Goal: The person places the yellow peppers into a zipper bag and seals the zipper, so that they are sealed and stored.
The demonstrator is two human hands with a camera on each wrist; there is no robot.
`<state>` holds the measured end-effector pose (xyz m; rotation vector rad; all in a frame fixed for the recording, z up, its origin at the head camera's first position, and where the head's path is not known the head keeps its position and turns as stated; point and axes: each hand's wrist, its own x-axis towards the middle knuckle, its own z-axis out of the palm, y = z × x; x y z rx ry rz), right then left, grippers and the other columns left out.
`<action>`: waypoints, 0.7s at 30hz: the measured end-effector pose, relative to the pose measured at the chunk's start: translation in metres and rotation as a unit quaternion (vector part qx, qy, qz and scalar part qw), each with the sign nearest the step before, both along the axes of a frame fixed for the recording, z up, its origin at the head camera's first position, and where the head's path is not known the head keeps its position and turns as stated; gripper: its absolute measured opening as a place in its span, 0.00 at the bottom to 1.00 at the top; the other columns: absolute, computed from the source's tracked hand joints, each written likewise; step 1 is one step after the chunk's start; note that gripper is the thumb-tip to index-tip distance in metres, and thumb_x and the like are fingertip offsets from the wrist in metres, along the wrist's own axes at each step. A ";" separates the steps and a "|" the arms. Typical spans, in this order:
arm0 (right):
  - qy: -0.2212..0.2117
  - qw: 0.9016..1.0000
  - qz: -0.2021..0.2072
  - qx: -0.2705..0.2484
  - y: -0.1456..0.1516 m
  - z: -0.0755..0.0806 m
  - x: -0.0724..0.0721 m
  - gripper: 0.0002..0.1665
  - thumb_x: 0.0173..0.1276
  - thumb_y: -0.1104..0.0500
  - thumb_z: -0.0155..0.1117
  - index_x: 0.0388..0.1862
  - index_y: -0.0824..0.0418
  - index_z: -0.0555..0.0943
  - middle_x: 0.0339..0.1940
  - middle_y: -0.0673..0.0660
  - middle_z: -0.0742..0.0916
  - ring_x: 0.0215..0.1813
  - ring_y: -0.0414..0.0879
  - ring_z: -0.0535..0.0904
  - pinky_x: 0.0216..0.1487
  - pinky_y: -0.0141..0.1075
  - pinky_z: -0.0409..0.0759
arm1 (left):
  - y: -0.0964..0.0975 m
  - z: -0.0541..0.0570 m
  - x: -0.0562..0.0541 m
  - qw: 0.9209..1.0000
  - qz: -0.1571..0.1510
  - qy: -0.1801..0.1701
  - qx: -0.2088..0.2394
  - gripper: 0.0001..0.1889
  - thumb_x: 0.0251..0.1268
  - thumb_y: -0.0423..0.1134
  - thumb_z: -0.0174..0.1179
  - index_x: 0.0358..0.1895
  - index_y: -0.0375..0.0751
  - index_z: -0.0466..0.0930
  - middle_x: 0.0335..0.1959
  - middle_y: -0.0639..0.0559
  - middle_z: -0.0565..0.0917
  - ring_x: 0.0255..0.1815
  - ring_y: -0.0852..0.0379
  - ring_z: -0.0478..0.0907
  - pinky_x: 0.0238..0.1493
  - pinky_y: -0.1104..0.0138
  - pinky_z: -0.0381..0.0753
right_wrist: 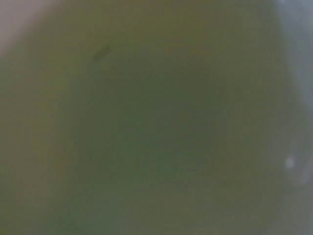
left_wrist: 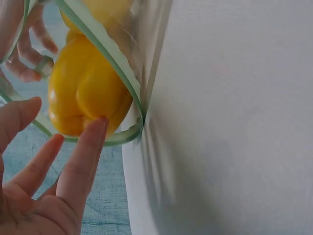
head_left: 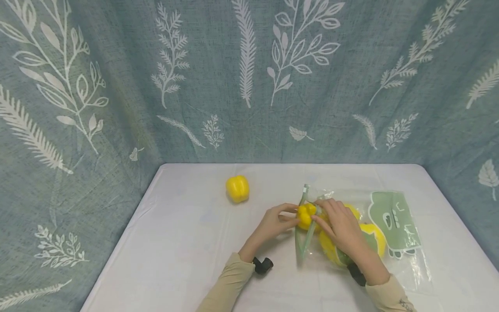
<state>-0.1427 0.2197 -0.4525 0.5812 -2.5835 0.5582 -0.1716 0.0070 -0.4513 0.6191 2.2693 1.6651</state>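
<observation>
A clear zip bag with green-edged mouth lies on the table, its opening facing left. Just inside the mouth sits a yellow bell pepper. My left hand reaches in from the left; in the left wrist view its extended fingertips touch the pepper's end. Over the bag, my right hand holds the mouth's edge between thumb and fingers. More yellow bell peppers lie deeper in the bag, partly under that hand. The right wrist view is a green and yellow blur.
Another yellow bell pepper stands on the white table, left of the bag and farther back. A green cartoon print covers part of the bag. A patterned curtain hangs behind the table and along its sides.
</observation>
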 end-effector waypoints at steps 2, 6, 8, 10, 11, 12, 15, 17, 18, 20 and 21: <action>0.002 1.000 0.001 0.001 0.000 0.000 0.000 0.23 0.65 0.48 0.59 0.55 0.56 0.72 0.44 0.52 0.79 0.40 0.46 0.72 0.35 0.37 0.70 | 0.000 -0.003 -0.001 1.000 -0.003 -0.003 0.000 0.20 0.61 0.34 0.60 0.57 0.35 0.73 0.56 0.38 0.76 0.48 0.42 0.80 0.42 0.66 0.83; 0.006 1.000 0.001 0.001 0.000 0.000 0.000 0.22 0.65 0.48 0.60 0.54 0.56 0.72 0.44 0.52 0.79 0.40 0.46 0.72 0.34 0.36 0.69 | 0.003 -0.018 -0.007 1.000 -0.009 -0.005 -0.004 0.19 0.62 0.38 0.60 0.56 0.40 0.75 0.57 0.44 0.77 0.48 0.47 0.81 0.41 0.68 0.83; 0.007 1.000 0.001 0.000 0.000 0.001 0.000 0.22 0.65 0.48 0.60 0.54 0.55 0.73 0.44 0.52 0.79 0.40 0.46 0.72 0.33 0.36 0.69 | 0.004 -0.025 -0.010 1.000 -0.014 -0.008 -0.007 0.20 0.61 0.40 0.60 0.57 0.43 0.75 0.58 0.47 0.77 0.47 0.51 0.81 0.42 0.69 0.82; 0.008 1.000 0.000 -0.001 0.000 0.001 0.001 0.22 0.64 0.49 0.60 0.54 0.55 0.73 0.43 0.52 0.79 0.39 0.46 0.71 0.33 0.35 0.68 | 0.004 -0.028 -0.012 1.000 -0.021 -0.006 -0.008 0.20 0.61 0.41 0.61 0.57 0.44 0.74 0.58 0.47 0.77 0.47 0.53 0.82 0.43 0.70 0.81; 0.008 1.000 -0.001 -0.001 0.000 0.001 0.001 0.21 0.64 0.49 0.60 0.54 0.55 0.73 0.43 0.52 0.79 0.39 0.46 0.72 0.33 0.35 0.69 | 0.004 -0.028 -0.011 1.000 -0.024 -0.005 -0.008 0.21 0.61 0.41 0.61 0.58 0.45 0.74 0.58 0.48 0.77 0.47 0.53 0.82 0.43 0.70 0.81; 0.007 1.000 -0.001 -0.001 0.000 0.001 0.001 0.21 0.65 0.49 0.60 0.54 0.55 0.73 0.44 0.52 0.79 0.39 0.46 0.72 0.33 0.35 0.69 | 0.004 -0.027 -0.011 1.000 -0.028 -0.003 -0.008 0.21 0.61 0.41 0.61 0.58 0.45 0.74 0.58 0.48 0.76 0.47 0.54 0.82 0.44 0.70 0.81; 0.006 1.000 -0.002 -0.002 -0.001 0.001 0.001 0.21 0.65 0.49 0.60 0.54 0.55 0.73 0.44 0.52 0.79 0.40 0.46 0.72 0.34 0.36 0.69 | 0.003 -0.019 -0.007 0.999 -0.043 -0.002 -0.005 0.21 0.62 0.39 0.60 0.59 0.42 0.73 0.58 0.45 0.76 0.49 0.51 0.81 0.46 0.71 0.80; 0.004 1.000 -0.003 -0.002 -0.001 0.001 0.001 0.21 0.65 0.49 0.59 0.54 0.55 0.73 0.44 0.52 0.79 0.41 0.46 0.72 0.35 0.37 0.70 | 0.002 -0.009 -0.002 0.999 -0.055 0.002 -0.001 0.21 0.63 0.37 0.59 0.59 0.37 0.71 0.58 0.42 0.76 0.50 0.47 0.80 0.46 0.72 0.80; 0.004 1.000 -0.003 -0.002 -0.001 0.001 0.001 0.21 0.65 0.49 0.59 0.54 0.54 0.73 0.44 0.52 0.79 0.41 0.46 0.72 0.35 0.37 0.71 | 0.002 -0.004 0.000 0.998 -0.061 0.004 0.000 0.22 0.63 0.35 0.58 0.60 0.35 0.71 0.58 0.40 0.76 0.50 0.45 0.80 0.47 0.72 0.80; 0.004 1.000 -0.004 -0.002 -0.001 0.001 0.001 0.21 0.65 0.49 0.59 0.54 0.54 0.73 0.44 0.51 0.79 0.41 0.46 0.72 0.35 0.38 0.71 | 0.001 0.005 0.005 0.998 -0.070 0.005 0.003 0.22 0.63 0.33 0.57 0.60 0.31 0.69 0.58 0.36 0.75 0.51 0.42 0.78 0.47 0.72 0.79; 0.004 1.000 -0.005 -0.002 -0.001 0.000 0.001 0.21 0.65 0.48 0.59 0.54 0.54 0.73 0.44 0.51 0.79 0.41 0.46 0.72 0.36 0.38 0.71 | 0.001 0.006 0.005 0.997 -0.074 0.007 0.005 0.22 0.63 0.33 0.57 0.60 0.31 0.69 0.58 0.35 0.74 0.52 0.41 0.78 0.47 0.73 0.79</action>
